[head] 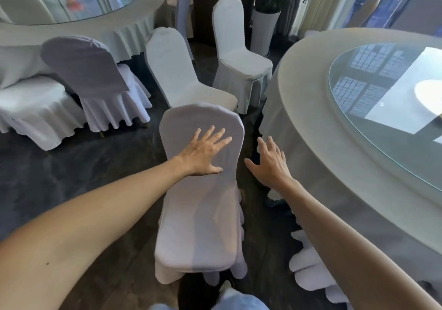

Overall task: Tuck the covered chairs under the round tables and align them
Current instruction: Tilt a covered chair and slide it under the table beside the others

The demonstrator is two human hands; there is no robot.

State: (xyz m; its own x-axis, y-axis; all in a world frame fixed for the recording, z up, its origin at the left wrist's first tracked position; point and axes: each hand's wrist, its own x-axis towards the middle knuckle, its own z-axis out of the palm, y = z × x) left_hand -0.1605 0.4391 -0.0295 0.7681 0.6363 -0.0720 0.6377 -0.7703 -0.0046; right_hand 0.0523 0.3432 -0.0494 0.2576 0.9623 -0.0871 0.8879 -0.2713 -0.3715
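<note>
A white-covered chair (198, 228) stands right in front of me, seat toward me and backrest away. My left hand (204, 153) lies flat on its backrest, fingers spread. My right hand (269, 162) hovers open just right of the backrest, between the chair and the draped round table (308, 108) on the right. It holds nothing. Two more covered chairs (174, 70) (235, 53) stand beyond, pulled out from that table. On the left, a second round table (134, 26) has a covered chair (95, 77) pushed against its cloth.
A glass turntable (382, 99) tops the right table. A potted plant in a tall white pot (264, 30) stands at the back between the tables. Another chair skirt (308, 269) peeks out by the right table's cloth at lower right. Dark carpet runs between the tables.
</note>
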